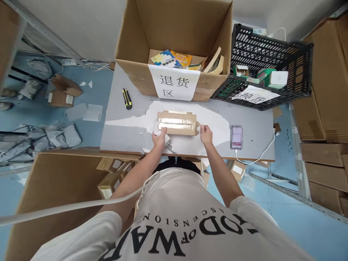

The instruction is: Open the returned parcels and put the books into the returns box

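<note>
A small cardboard box (176, 129) with shiny clear tape along its top lies on the table in front of me. My left hand (159, 139) grips its near left corner, thumb on top. A crumpled white piece (166, 140) shows beside that hand. At the box's right end, my right hand (206, 135) is closed, thumb and fingers pinched together. Something small and pale shows at its fingertips, too small to name. White paper (217, 127) lies under the box. To the left rests a yellow and black box cutter (127, 98).
At the table's back stands a large open carton (136, 74) holding books, beside a black plastic crate (296, 78) with small boxes. A phone (236, 137) on a white cable lies at right. Below left, another open carton (62, 188) holds small boxes. Stacked cartons (323, 159) stand right.
</note>
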The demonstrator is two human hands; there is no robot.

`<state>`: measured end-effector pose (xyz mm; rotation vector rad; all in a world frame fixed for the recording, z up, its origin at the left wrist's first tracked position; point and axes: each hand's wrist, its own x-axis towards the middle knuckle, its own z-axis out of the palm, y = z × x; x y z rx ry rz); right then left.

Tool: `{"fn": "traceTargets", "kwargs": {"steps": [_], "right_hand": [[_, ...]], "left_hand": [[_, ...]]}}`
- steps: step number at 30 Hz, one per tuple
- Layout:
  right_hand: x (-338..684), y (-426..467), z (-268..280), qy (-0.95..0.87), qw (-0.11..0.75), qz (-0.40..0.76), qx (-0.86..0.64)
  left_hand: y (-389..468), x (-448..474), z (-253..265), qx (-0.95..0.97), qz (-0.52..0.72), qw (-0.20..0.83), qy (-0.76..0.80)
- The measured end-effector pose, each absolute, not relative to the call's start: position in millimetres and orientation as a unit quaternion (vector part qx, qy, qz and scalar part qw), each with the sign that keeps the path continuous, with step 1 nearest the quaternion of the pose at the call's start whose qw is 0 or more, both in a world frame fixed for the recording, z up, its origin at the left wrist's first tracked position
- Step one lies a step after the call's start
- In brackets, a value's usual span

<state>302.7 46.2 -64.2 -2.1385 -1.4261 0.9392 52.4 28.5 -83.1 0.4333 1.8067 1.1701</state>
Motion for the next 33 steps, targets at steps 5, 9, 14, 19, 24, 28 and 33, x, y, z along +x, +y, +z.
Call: {"fn": "traceTargets", "kwargs": {"steps": [5, 9, 14, 19, 24, 28, 33], "right_hand": [[346.9, 11.9, -79.4, -0.478, -0.081, 0.27, -0.832], [358.3, 7.3, -69.2, -0.513, -0.074, 0.302, -0.8], [321.7, 56.0, -11.9, -0.662, 0.132, 0.284, -0.681], [247.2, 115.1, 18.3, -0.846, -0.016, 0.339, -0.41], [226.5, 129.1, 14.3, -0.868, -0.056, 0.325, -0.371], [229.3, 127.4, 16.5, -0.88, -0.082, 0.293, -0.365], [243.4, 126.7, 27.4, -0.883, -0.119, 0.246, -0.381]], "left_hand": [[32.0, 54.9, -88.5, 0.178, 0.48, 0.444, 0.735], [32.9, 56.3, -87.7, 0.179, 0.504, 0.445, 0.719], [33.2, 57.8, -86.7, 0.192, 0.521, 0.44, 0.705], [33.4, 58.1, -91.9, 0.222, 0.514, 0.451, 0.695], [34.8, 58.8, -95.4, 0.21, 0.529, 0.449, 0.688], [34.7, 57.8, -99.0, 0.195, 0.54, 0.448, 0.685], [33.3, 57.5, -104.1, 0.201, 0.513, 0.426, 0.718]]}}
